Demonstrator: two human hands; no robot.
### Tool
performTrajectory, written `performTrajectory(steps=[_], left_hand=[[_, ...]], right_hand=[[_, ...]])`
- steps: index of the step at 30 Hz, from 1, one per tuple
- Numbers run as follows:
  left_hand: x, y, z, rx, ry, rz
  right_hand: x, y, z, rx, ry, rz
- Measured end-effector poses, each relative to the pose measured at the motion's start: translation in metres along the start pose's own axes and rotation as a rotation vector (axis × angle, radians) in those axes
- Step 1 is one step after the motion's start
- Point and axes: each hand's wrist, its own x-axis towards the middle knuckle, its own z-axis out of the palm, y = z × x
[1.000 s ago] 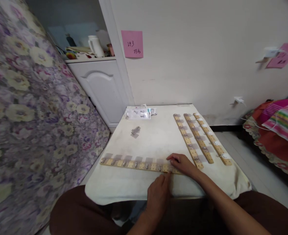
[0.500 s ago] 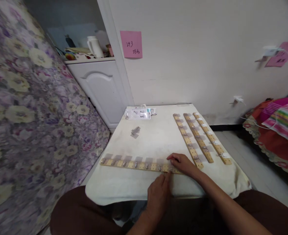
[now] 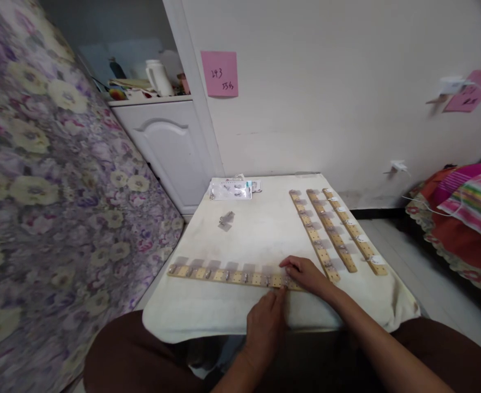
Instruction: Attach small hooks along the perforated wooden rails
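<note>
A long wooden strip with small holes (image 3: 220, 275) lies across the near part of the table, bearing a row of small silvery pieces on clear cards. Over its right end, my right hand (image 3: 308, 274) rests with fingers bent and closed in at one of these pieces. From the near side my left hand (image 3: 265, 322) reaches to the same spot, its index fingertip at the strip's edge and its other fingers curled. What the fingertips pinch is too small and covered to make out.
Three similar strips (image 3: 334, 232) lie side by side at the right. Clear packets (image 3: 231, 190) sit at the table's back left, with a loose clear card with metal parts (image 3: 226, 220) nearer. A floral curtain (image 3: 101, 207) hangs left; the wall (image 3: 289, 131) stands behind.
Almost nothing differs. Both hands stay at the strip's right end, with only a very slight shift of the fingers.
</note>
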Motion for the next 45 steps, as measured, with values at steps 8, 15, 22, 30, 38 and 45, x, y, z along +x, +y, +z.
performTrajectory(steps=[8, 15, 22, 30, 38, 45], left_hand=[[0.001, -0.001, -0.004, -0.026, -0.057, -0.003], [0.001, 0.0, -0.003, -0.029, -0.049, -0.017], [0.001, -0.003, 0.003, -0.032, -0.037, -0.003], [0.001, -0.005, 0.003, -0.06, -0.033, 0.006], [0.0, -0.004, 0.001, -0.084, -0.018, 0.011], [-0.006, -0.022, 0.01, -0.148, 0.219, 0.212]], right_hand=[[-0.003, -0.002, -0.005, 0.063, -0.068, 0.007], [0.0, 0.002, -0.004, 0.171, -0.119, 0.055], [0.005, 0.006, -0.003, 0.2, -0.099, 0.111], [0.005, 0.008, -0.002, 0.219, -0.103, 0.119], [0.004, 0.009, -0.007, 0.176, -0.067, 0.068], [0.003, 0.01, -0.028, 0.214, 0.156, 0.123]])
